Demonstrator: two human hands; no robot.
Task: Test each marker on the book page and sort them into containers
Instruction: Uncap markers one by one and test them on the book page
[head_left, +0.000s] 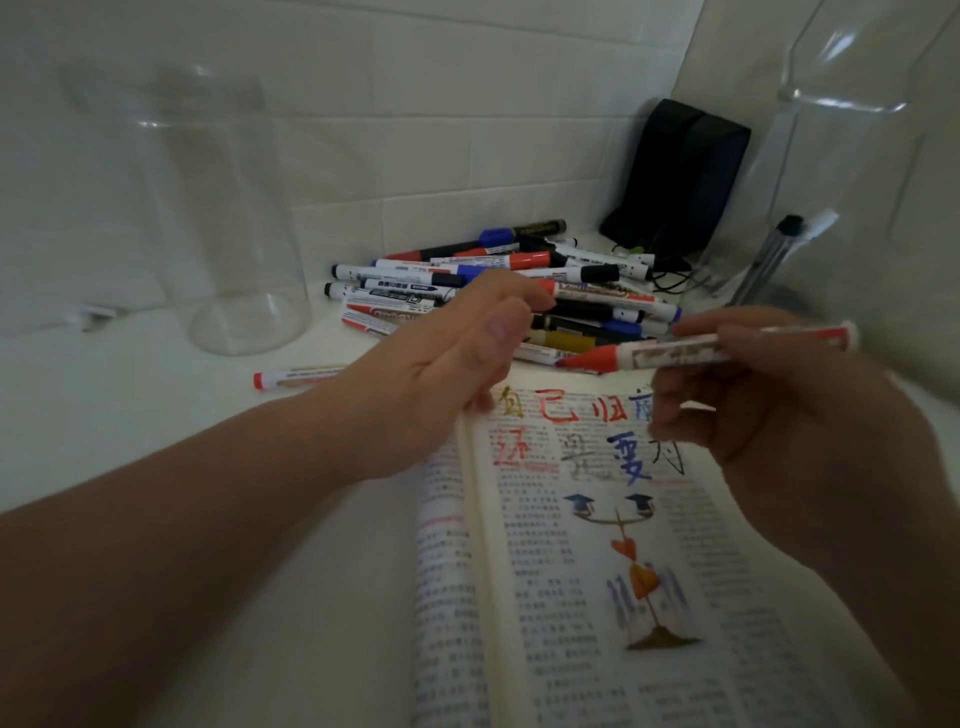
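Above one book (571, 561), right hand (789, 415) gripping one red marker (675, 354), left hand (441, 374) loosely open, two jars (239, 249).

1. Setting: an indoor desk corner of a domestic or study kind; the exact room cannot be told.
2. Walls: a white tiled wall (415, 130) turns a corner behind a plain white tabletop (130, 441).
3. Electronics: small black speakers (680, 171) stand in the corner, with dark cables (670, 275) trailing beside them.
4. Stationery: a heap of markers (493, 280), an open printed book (597, 571), a left clear container (218, 208) and a right clear container (857, 156) occupy the surface.
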